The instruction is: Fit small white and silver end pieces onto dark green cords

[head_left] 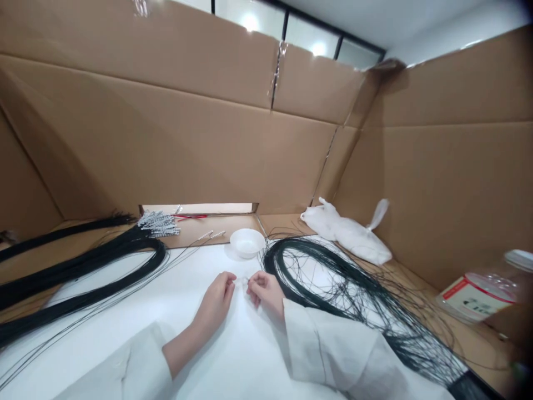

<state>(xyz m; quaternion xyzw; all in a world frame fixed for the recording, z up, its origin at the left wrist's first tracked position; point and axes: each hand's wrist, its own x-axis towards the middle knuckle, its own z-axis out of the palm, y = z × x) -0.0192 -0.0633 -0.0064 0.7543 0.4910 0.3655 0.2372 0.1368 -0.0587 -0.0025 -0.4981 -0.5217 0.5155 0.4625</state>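
My left hand (219, 294) and my right hand (264, 291) face each other above the white surface (200, 269). Fingers on both hands are pinched together. A small, pale, translucent item (242, 281) shows between the two sets of fingertips; it is too small to name. Just beyond my hands stands a white bowl (247, 243). Black cords in a looped bundle (308, 247) lie right of my right hand. Another long black bundle (95, 291) curves across the left side.
White-tipped bundle ends (159, 223) lie at the back left, near a red item (189, 216). White plastic bags (350, 233) rest at the back right. A clear labelled jar (478, 294) stands far right. Cardboard walls (187, 139) enclose the workspace.
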